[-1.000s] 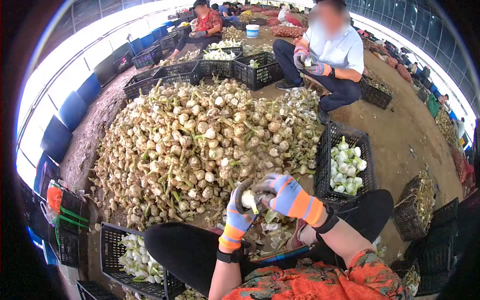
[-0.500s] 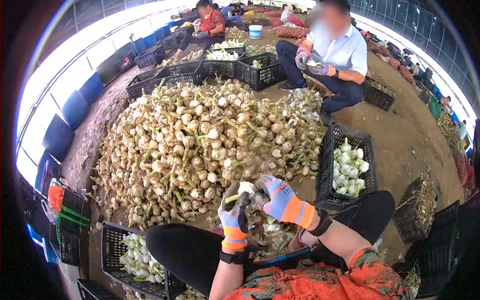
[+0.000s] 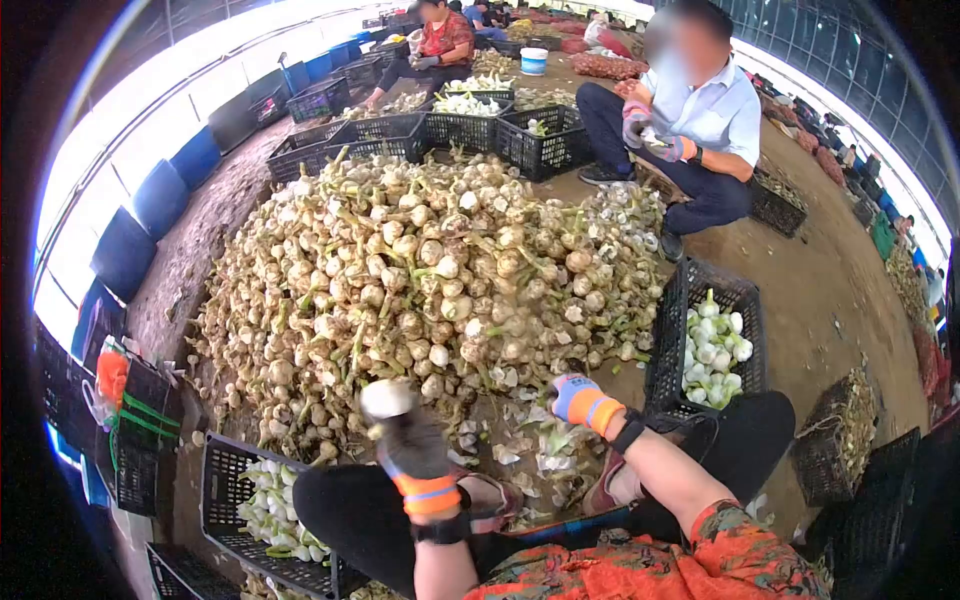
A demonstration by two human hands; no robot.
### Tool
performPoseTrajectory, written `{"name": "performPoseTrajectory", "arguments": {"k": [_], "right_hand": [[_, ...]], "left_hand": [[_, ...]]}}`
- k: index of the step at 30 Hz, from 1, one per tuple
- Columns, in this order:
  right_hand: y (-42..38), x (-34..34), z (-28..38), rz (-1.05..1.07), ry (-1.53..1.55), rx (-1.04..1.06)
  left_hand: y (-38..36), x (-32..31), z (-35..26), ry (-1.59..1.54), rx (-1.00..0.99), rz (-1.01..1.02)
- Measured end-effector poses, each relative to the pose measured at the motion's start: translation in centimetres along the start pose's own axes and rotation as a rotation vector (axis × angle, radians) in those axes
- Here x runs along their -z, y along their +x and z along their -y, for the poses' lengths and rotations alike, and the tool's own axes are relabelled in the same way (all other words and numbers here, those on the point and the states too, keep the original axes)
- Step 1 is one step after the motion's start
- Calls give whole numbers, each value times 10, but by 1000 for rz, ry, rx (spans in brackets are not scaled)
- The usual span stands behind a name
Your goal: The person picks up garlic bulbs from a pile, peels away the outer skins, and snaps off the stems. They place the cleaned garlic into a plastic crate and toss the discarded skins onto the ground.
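A large heap of unpeeled garlic with stalks lies in front of me. My left hand, in an orange and blue glove with a dark palm, is smeared by motion. It grips a pale garlic bulb at the heap's near edge. My right hand, gloved alike, is curled closed above loose garlic skins; whatever its fingers hold is hidden. Cleaned white garlic fills part of the crate at my left knee. More cleaned bulbs lie in the black crate beyond my right knee.
A person in a light shirt squats at the heap's far right with gloved hands together. Another person in red sits farther back. Black crates line the heap's far side. A crate of scraps stands at right.
My hands have parted. The left has swung left and down with the bulb; the right has moved slightly right, away from it. The view has shifted a little.
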State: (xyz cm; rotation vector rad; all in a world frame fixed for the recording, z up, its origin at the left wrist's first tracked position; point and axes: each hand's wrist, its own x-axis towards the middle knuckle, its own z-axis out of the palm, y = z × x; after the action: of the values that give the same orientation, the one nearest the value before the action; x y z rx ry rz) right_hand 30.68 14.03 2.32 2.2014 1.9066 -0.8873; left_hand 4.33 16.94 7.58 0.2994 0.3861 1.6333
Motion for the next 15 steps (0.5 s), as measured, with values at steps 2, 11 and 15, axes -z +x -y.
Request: {"name": "performPoseTrajectory", "arguments": {"k": [2, 11, 15], "right_hand": [[27, -10, -1, -518, 201, -77], [133, 25, 51, -537, 48, -82], [144, 29, 16, -843, 535, -73]], "left_hand": [[12, 3, -50, -301, -40, 147], [12, 7, 7, 50, 142, -74], [16, 34, 48, 649, 81, 49]]}}
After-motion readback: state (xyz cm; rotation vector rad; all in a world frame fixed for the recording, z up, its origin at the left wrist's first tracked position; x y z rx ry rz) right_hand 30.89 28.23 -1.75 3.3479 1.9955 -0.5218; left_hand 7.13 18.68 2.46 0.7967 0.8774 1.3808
